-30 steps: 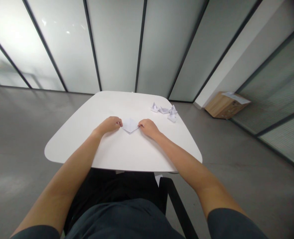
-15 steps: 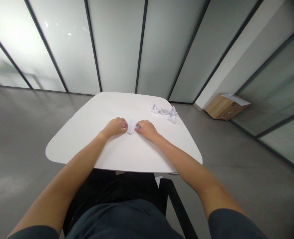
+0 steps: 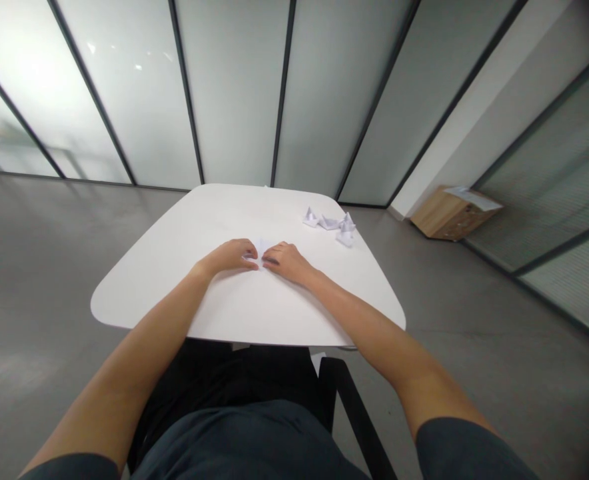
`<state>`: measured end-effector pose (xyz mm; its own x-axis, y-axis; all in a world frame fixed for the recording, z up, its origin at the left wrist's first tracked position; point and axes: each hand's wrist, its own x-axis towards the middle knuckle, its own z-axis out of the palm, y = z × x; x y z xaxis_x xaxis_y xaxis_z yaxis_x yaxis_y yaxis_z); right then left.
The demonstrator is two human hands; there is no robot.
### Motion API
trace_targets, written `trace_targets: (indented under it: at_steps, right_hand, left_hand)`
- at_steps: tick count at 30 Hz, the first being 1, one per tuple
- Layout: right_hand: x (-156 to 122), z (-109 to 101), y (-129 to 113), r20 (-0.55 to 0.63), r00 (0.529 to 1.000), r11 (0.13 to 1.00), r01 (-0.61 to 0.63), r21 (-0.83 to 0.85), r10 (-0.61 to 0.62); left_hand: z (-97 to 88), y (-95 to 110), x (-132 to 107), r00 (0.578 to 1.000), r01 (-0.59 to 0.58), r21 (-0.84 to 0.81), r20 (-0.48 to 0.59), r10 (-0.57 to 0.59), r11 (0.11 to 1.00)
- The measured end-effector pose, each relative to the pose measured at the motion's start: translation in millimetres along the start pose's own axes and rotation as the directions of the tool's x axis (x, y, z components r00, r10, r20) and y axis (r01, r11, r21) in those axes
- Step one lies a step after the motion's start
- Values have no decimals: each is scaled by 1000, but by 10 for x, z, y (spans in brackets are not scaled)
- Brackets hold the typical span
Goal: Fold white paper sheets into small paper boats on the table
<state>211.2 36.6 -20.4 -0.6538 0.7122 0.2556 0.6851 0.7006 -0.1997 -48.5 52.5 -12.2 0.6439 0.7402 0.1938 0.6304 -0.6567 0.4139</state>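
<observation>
Left hand (image 3: 230, 256): on the folded paper (image 3: 260, 245), beside the right hand
Right hand (image 3: 285, 261): on the paper, grip unclear
Far right of counter (image 3: 174, 280): paper boats (image 3: 337, 225)

Head-camera view under bright, diffuse light. Soft daylight-like illumination enters through the frosted glass panels (image 3: 234, 93), with a strong white bloom on the far-left panel (image 3: 34, 87) and small glints higher up. The grey polished floor (image 3: 39, 267) carries a faint sheen at lower left. The white table top (image 3: 174, 280) is evenly lit, with only weak, soft shadows. Wide-angle distortion makes the panel frames lean and curves the scene toward the edges, and the corners darken slightly. Focus is acceptable throughout, but the small folded paper (image 3: 260, 245) shows little fine detail.
</observation>
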Motion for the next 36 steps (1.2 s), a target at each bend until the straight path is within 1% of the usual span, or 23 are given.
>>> trace_targets:
  at_steps: [2,4,9,13,16,22,26,29,32,34,36]
  right_hand:
    - [2,-33,66,33,999,999,35,39,-36]
    - [-14,-76,132,44,998,997,33,68,-36]
    - [-71,-136,216,41,999,993,7,120,-12]
    - [-70,-103,218,29,999,993,31,111,-34]
    - [-69,-74,209,22,999,995,44,94,-46]
    - [-86,-61,125,12,1000,1000,-2,13,1]
    - [-64,-34,87,-10,999,999,-33,-34,32]
    - [-42,-5,96,-17,999,998,-34,-46,33]
    - [-33,7,113,-30,999,998,-47,-52,45]
    - [-31,3,121,-44,998,997,-55,-44,53]
    - [-31,-7,126,-69,995,997,-74,-14,72]
  left_hand:
    - [-35,-58,-19,999,53,-64,8,-53,997]
    - [-66,-94,-36,996,87,-107,13,-86,991]
    - [-91,-99,-49,995,97,-127,5,-97,987]
    - [-89,-77,-43,996,90,-83,11,-89,992]
    - [-92,-62,-40,996,93,-89,9,-92,992]
    - [-88,-45,-50,997,70,-113,-26,-73,991]
    - [-60,-39,-47,995,81,-133,-54,-88,988]
    - [-29,-39,-33,995,87,-166,-27,-93,982]
    - [-7,-57,-19,997,74,-121,-19,-77,990]
    - [-6,-71,-17,997,55,-74,-41,-58,996]
    - [-17,-70,-24,996,53,-68,-63,-57,996]
